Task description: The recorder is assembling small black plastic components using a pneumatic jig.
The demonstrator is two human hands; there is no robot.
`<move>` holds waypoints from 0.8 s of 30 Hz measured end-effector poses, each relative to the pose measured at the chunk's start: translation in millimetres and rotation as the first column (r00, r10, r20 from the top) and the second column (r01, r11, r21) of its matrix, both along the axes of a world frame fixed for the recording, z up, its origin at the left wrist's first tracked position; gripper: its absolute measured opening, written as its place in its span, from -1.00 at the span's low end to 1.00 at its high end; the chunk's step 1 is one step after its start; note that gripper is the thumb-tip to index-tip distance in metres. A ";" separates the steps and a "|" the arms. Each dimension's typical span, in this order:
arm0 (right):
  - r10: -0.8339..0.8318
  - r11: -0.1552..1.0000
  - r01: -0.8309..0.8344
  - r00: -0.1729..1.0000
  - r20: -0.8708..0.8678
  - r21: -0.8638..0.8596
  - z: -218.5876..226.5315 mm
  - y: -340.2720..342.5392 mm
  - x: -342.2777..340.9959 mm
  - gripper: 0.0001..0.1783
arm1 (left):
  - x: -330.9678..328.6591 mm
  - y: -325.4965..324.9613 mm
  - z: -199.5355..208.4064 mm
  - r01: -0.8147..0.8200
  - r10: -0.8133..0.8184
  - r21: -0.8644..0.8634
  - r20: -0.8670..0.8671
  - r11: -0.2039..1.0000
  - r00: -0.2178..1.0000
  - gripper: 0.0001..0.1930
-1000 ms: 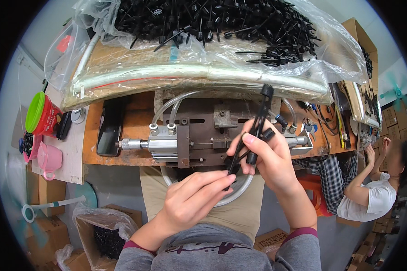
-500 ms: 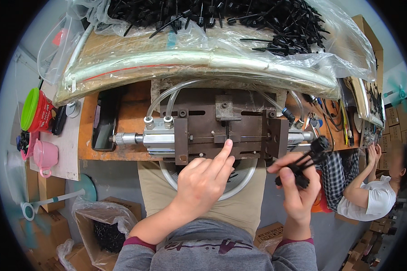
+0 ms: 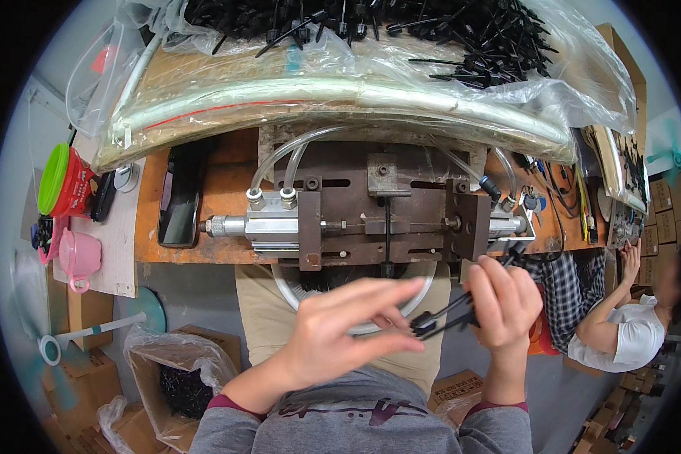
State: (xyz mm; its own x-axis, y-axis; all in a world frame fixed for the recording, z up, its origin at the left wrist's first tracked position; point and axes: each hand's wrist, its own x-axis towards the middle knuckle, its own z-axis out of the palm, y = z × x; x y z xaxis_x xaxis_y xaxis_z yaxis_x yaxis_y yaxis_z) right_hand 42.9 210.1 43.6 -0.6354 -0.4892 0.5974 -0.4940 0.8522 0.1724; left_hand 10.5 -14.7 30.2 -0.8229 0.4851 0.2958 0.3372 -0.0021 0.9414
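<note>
black plastic parts point(image 3: 443, 318) at lower centre, clenched in right hand point(image 3: 503, 303) fingers, left hand point(image 3: 340, 333) fingers released alongside

My left hand point(image 3: 340, 333) is open, fingers stretched flat toward the right. My right hand point(image 3: 503, 303) is curled shut, knuckles up, just beyond the left fingertips.

A worn orange-brown wooden counter point(image 3: 227, 189) spans the view, with a pale board point(image 3: 121, 242) at its left end. Below lies a grey concrete floor point(image 3: 197, 295), crowded with brown cardboard boxes point(image 3: 91, 310); one holds a clear plastic bag point(image 3: 166, 363). More stacked brown cartons point(image 3: 662, 212) line the right side. The light is even.
</note>
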 end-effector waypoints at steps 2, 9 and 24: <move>0.043 0.996 -0.041 0.998 -0.037 0.078 -8.2 -1.9 -3.8 -0.75 | 5.1 -1.5 6.5 0.071 -0.081 0.142 0.066 0.987 0.995 -0.62; 0.022 0.836 -0.058 0.997 -0.072 -0.545 -18.3 1.5 -4.8 -0.79 | 6.4 -8.4 -5.8 -0.239 0.211 -0.045 -0.329 0.970 0.920 -0.63; 0.488 -0.136 0.335 0.842 0.231 -0.932 -3.1 -29.7 10.5 -0.70 | -14.0 19.6 -41.2 -0.492 0.092 -0.392 -0.703 0.778 0.706 -0.72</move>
